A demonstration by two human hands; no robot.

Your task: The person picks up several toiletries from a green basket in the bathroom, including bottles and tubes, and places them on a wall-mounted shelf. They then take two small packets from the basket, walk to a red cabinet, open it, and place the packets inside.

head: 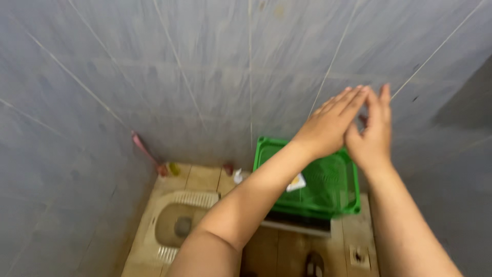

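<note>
My left forearm hides green basket [342,180] front-left part and white scrap inside. Whole view motion-blurred. Small items at floor's far edge too blurred to identify. My elbows cut by bottom edge.

A single head-worn camera looks steeply down from standing height, close over the forearms, facing a tiled corner [250,102]

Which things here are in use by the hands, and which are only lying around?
In use:
left hand and right hand, pressed together, holding nothing
green plastic basket, nearest below them

Lying about:
squat toilet pan
pink brush against the wall
white scrap
floor drain
</note>
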